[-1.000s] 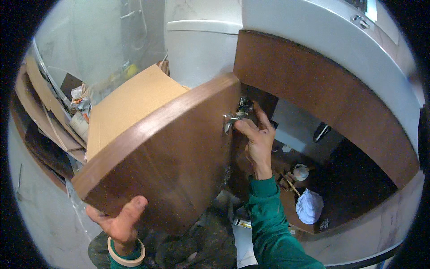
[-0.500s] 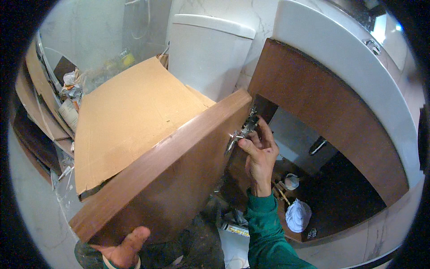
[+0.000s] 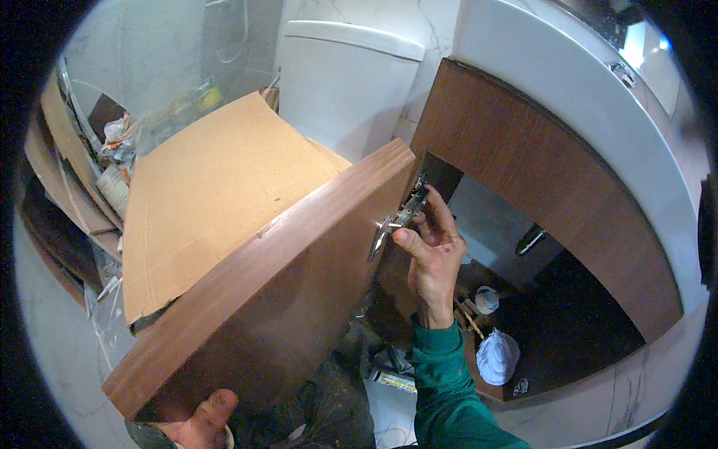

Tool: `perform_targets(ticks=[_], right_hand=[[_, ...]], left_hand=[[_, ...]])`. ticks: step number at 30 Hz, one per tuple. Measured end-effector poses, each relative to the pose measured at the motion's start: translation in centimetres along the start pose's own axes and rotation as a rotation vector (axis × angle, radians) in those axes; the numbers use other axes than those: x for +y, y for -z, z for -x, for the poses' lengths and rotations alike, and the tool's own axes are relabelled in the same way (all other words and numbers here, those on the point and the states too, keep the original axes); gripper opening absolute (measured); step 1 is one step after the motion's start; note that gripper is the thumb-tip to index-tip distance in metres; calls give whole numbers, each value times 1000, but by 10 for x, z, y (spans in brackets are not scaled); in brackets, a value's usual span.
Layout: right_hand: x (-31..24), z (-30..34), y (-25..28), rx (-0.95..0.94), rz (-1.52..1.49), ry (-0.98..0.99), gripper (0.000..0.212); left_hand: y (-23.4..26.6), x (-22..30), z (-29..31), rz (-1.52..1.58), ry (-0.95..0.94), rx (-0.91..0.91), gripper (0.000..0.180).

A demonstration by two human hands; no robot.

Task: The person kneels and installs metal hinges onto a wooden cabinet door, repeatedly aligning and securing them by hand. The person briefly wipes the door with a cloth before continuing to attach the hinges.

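Observation:
A brown wooden cabinet door stands tilted across the middle, its thick edge facing up. My left hand grips its lower near corner, with the thumb over the inner face and the other fingers hidden beneath. At the far end, a metal hinge is fixed to the door's inner face. My right hand closes on this hinge, thumb on one side and fingers on the other. Just beyond is the opening of a brown vanity cabinet; whether the hinge touches its frame I cannot tell.
A cardboard sheet lies left of the door, before a white toilet tank. The white basin tops the vanity. Inside are a whitish crumpled bundle and a drain pipe. A sealant tube lies below; boards lean at left.
The door has shifted slightly left, its near corner most, and my left hand has moved with it. My right hand stays at the hinge, almost in the same place.

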State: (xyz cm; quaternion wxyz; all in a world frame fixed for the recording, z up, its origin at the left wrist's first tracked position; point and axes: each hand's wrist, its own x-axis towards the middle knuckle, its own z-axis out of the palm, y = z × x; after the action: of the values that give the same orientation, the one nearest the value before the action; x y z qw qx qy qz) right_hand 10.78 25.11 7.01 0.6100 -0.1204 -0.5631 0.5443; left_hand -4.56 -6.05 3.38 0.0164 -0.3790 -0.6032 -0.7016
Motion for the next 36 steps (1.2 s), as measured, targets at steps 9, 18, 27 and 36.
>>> perform_targets(ticks=[9,18,27,36], right_hand=[[6,-8,5,6,54,-31,79],[5,-8,4,30,10,-29,77],[5,-10,8,-3,-72,-56,77],[5,-8,4,26,-13,-30,76]], left_hand=[[-9,3,-6,67,-54,17,81],[-16,10,-15,100,-78,-4,79],[-21,11,-15,134,-102,-12,78],[-22,12,-13,164,-109,34,77]])
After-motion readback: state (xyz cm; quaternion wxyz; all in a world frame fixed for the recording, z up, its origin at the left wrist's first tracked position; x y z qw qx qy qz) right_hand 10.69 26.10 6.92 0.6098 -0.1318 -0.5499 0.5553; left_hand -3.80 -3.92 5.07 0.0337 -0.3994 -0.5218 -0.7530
